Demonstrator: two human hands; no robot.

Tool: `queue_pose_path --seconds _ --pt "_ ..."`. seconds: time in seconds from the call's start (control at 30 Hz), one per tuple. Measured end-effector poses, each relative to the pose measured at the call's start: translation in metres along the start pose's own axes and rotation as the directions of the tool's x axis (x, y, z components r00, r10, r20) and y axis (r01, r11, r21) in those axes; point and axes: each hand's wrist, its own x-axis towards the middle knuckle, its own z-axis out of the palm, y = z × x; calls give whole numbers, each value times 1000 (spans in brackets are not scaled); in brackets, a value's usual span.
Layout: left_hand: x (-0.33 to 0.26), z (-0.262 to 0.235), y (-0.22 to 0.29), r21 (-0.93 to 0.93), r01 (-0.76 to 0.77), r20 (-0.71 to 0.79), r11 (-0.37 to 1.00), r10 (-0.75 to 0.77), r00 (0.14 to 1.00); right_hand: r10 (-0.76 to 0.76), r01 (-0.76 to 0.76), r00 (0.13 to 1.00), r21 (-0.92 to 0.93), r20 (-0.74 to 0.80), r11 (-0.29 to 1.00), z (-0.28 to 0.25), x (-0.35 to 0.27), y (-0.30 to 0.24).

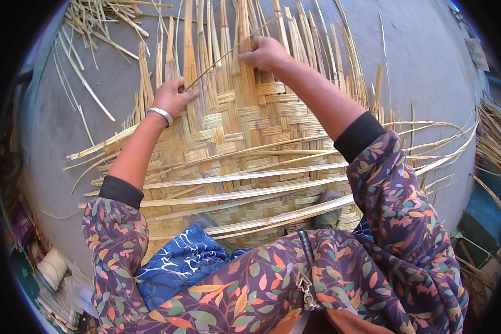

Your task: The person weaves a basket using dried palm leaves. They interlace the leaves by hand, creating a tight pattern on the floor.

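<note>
two hands (171,100) (266,54), one woven mat (250,127)

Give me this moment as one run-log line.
left hand: pinching thin strip | right hand: pinching it farther out | thin strip: slanting over unwoven splints | part-woven mat: loose strips lying across

Upper centre: the frame edge cuts off several upright strips (188,39). Lower centre: the patterned jacket (228,295) hides part of the woven mat (228,122). Right side: a strip bundle (492,131) is cut off at the frame's curved rim.
</note>
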Motion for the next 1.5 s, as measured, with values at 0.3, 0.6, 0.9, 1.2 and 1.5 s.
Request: queue_pose_path --seconds 0.3,0.6,0.9,1.2,1.5 --pt "-14 14 14 225 67 -258 972 -6 966 0 -32 998 -463 -69 886 7 -5 -8" --pt "6 11 17 286 -92 -176 954 147 973 -172 135 985 -714 20 687 14 -17 -16" --pt "23 -3 26 -536 331 166 777 -288 943 -119 135 991 -385 65 913 7 17 -30" --pt "24 5 6 -788 414 314 455 -283 907 -20 32 999 -514 27 857 24 33 -53" --pt "22 3 21 -824 432 309 367 -349 885 91 -87 996 -458 -13 885 15 57 -41"
